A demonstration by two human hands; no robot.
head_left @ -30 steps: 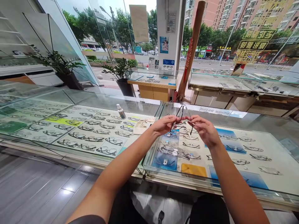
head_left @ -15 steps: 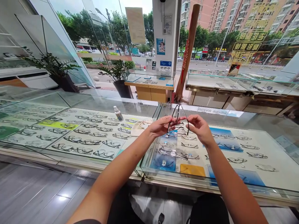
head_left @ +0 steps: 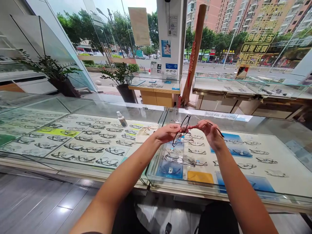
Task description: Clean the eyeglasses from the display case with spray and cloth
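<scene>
Above the glass counter I hold a pair of thin, dark-framed eyeglasses [head_left: 187, 119] with both hands. My left hand [head_left: 170, 131] pinches it from the left side, fingers closed. On the other side, my right hand [head_left: 209, 130] has its fingers closed around the frame, with one dark temple arm sticking out past the knuckles to the right. The exact finger contact is partly hidden. A pale cloth pouch [head_left: 142, 135] lies on the counter left of my left hand, and a white spray bottle [head_left: 122, 119] stands behind it.
Beneath my hands runs a glass display counter [head_left: 156, 110] holding rows of eyeglasses. An orange-yellow folded cloth [head_left: 200, 177] lies near its front edge. Beyond are a smaller wooden display stand [head_left: 161, 97], a potted plant [head_left: 126, 92] and a slanting wooden post [head_left: 195, 55].
The eyeglasses have turned: their temple arms hung down side by side before, and now one points right across my right hand. My right hand has rotated, and both hands keep hold.
</scene>
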